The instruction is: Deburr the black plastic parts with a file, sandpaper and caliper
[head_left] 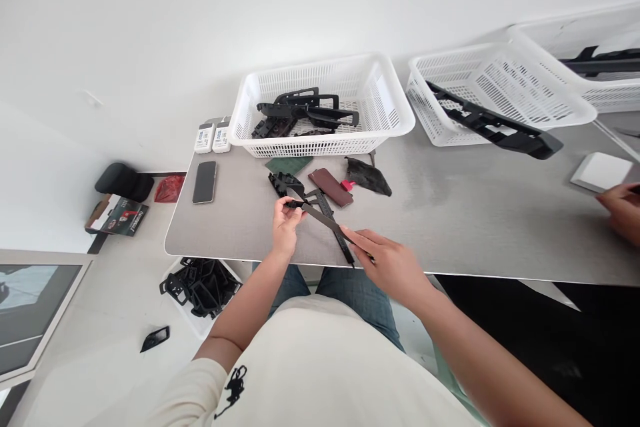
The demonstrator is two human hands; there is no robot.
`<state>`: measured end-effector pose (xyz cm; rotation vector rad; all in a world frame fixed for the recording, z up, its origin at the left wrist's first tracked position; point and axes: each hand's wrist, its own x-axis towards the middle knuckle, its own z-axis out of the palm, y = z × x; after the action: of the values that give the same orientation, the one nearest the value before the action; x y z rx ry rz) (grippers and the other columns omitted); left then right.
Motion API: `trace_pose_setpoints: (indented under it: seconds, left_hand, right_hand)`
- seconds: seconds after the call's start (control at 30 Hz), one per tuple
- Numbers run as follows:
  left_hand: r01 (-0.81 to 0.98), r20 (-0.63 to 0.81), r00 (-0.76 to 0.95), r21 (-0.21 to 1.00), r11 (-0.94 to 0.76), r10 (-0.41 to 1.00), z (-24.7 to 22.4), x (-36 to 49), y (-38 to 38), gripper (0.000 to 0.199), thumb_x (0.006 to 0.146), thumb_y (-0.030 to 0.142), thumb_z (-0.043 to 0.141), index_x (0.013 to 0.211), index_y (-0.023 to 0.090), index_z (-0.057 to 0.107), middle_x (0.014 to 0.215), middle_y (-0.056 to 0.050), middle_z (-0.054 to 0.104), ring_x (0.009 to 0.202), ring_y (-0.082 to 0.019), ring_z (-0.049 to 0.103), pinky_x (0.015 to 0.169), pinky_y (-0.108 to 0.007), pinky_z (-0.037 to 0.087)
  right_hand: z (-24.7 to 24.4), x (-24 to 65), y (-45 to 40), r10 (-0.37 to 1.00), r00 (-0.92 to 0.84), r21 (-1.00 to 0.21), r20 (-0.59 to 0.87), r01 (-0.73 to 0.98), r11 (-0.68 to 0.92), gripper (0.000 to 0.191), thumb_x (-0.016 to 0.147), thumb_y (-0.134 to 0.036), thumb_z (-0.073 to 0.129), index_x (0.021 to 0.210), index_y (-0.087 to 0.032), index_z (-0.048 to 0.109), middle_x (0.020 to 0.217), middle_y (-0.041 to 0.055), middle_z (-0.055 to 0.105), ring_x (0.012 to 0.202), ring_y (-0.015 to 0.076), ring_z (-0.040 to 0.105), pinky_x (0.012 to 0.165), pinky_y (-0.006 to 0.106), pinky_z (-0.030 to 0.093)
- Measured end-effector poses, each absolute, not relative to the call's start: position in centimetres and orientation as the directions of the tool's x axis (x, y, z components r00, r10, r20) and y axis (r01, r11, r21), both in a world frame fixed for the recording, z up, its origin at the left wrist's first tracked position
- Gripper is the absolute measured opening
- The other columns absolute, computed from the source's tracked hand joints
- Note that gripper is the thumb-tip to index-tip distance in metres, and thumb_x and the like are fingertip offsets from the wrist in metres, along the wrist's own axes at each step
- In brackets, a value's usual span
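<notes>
My left hand (286, 230) is closed on a black plastic part (286, 184) above the table, pinching its near end. In my right hand (387, 261) is a long, flat, dark file (323, 217), its far end touching or just over the part by my left fingertips; I cannot tell which. Beneath the file a black caliper (334, 217) lies on the table, reaching the front edge. Beside it are a maroon abrasive strip (331, 187), a green sheet (287, 165), and a crumpled black cloth (369, 177) with a small red piece (347, 185).
A white basket (320, 147) of black parts stands behind my hands. Another basket (440, 133) holds a long black part (500, 123). A phone (205, 182) lies left. At right, another person's hand (623, 210) is near a white box (600, 171). A floor bin (203, 290) holds black parts.
</notes>
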<state>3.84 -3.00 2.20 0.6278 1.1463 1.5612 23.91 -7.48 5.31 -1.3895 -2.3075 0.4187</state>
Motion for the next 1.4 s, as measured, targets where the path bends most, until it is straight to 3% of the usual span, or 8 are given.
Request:
trace_pose_setpoints:
  seconds: [0.43, 0.57, 0.67, 0.73, 0.83, 0.97, 1.2, 1.4]
  left_hand:
    - [-0.473, -0.183, -0.307, 0.881, 0.018, 0.934, 2.3, 3.6, -3.0, 0.038, 0.057, 0.032, 0.079, 0.085, 0.023, 0.055, 0.086, 0.000, 0.059, 0.083, -0.015, 0.059, 0.084, -0.037, 0.051]
    - [-0.517, -0.175, -0.343, 0.855, -0.030, 0.923, 2.7, 3.3, -3.1, 0.042, 0.056, 0.035, 0.080, 0.086, 0.023, 0.054, 0.087, 0.000, 0.058, 0.083, -0.014, 0.058, 0.084, -0.038, 0.051]
    - [-0.523, -0.180, -0.392, 0.850, -0.058, 0.902, 3.0, 3.1, -3.1, 0.046, 0.056, 0.035, 0.081, 0.088, 0.024, 0.050, 0.086, 0.002, 0.056, 0.079, -0.012, 0.057, 0.084, -0.038, 0.051]
    - [-0.519, -0.184, -0.415, 0.852, -0.066, 0.891, 2.9, 2.9, -3.2, 0.048, 0.055, 0.032, 0.082, 0.089, 0.025, 0.049, 0.086, 0.003, 0.054, 0.078, -0.011, 0.057, 0.084, -0.038, 0.051]
    - [-0.525, -0.197, -0.442, 0.848, -0.075, 0.875, 2.7, 2.7, -3.4, 0.048, 0.055, 0.032, 0.081, 0.090, 0.025, 0.048, 0.084, 0.004, 0.054, 0.079, -0.011, 0.058, 0.085, -0.038, 0.051]
    - [-0.533, -0.220, -0.465, 0.843, -0.072, 0.858, 2.4, 2.7, -3.8, 0.046, 0.059, 0.039, 0.078, 0.092, 0.025, 0.048, 0.081, 0.004, 0.053, 0.079, -0.011, 0.058, 0.084, -0.037, 0.050]
    - [-0.504, -0.209, -0.497, 0.859, -0.084, 0.842, 1.8, 3.3, -4.0, 0.061, 0.049, 0.024, 0.083, 0.096, 0.025, 0.046, 0.086, 0.005, 0.051, 0.077, -0.009, 0.056, 0.087, -0.035, 0.049]
    - [-0.541, -0.184, -0.431, 0.836, -0.090, 0.884, 2.2, 3.1, -4.0, 0.054, 0.056, 0.029, 0.080, 0.099, 0.027, 0.047, 0.087, 0.003, 0.055, 0.088, -0.015, 0.061, 0.090, -0.041, 0.048]
  right_hand:
    - [5.3, 24.0, -7.1, 0.891, -0.431, -0.471, 0.144, 0.762, 0.445, 0.044, 0.094, -0.026, 0.031, 0.131, -0.024, 0.056, 0.090, 0.0063, 0.070, 0.061, 0.0154, 0.060, 0.046, 0.026, 0.039]
    - [5.4, 24.7, -6.8, 0.923, -0.382, -0.689, 0.050, 0.656, 0.309, 0.044, 0.093, -0.034, 0.036, 0.131, -0.023, 0.056, 0.081, 0.0062, 0.065, 0.057, 0.0150, 0.054, 0.049, 0.028, 0.042]
    - [5.0, 24.4, -6.8, 0.925, -0.368, -0.904, -0.097, 0.422, 0.073, 0.047, 0.089, -0.043, 0.046, 0.130, -0.023, 0.057, 0.076, 0.0037, 0.061, 0.055, 0.0133, 0.049, 0.051, 0.029, 0.044]
    - [4.5, 23.5, -6.8, 0.907, -0.379, -0.968, -0.183, 0.228, -0.100, 0.052, 0.085, -0.049, 0.050, 0.131, -0.023, 0.056, 0.081, 0.0036, 0.062, 0.052, 0.0111, 0.046, 0.050, 0.029, 0.044]
    - [3.9, 21.9, -6.8, 0.872, -0.414, -0.960, -0.262, 0.024, -0.277, 0.056, 0.081, -0.052, 0.055, 0.130, -0.024, 0.056, 0.084, 0.0037, 0.062, 0.047, 0.0082, 0.044, 0.046, 0.029, 0.042]
    - [3.6, 20.3, -6.8, 0.841, -0.446, -0.920, -0.306, -0.090, -0.382, 0.055, 0.078, -0.049, 0.059, 0.126, -0.022, 0.060, 0.081, 0.0032, 0.062, 0.043, 0.0074, 0.044, 0.042, 0.027, 0.039]
    - [3.3, 19.5, -7.2, 0.836, -0.423, -0.878, -0.350, -0.162, -0.450, 0.053, 0.074, -0.045, 0.066, 0.121, -0.020, 0.063, 0.077, 0.0018, 0.061, 0.042, 0.0071, 0.047, 0.038, 0.025, 0.037]
    - [3.7, 20.1, -7.9, 0.813, -0.441, -0.857, -0.381, -0.162, -0.490, 0.055, 0.074, -0.049, 0.066, 0.121, -0.021, 0.063, 0.076, 0.0012, 0.061, 0.040, 0.0076, 0.048, 0.037, 0.025, 0.039]
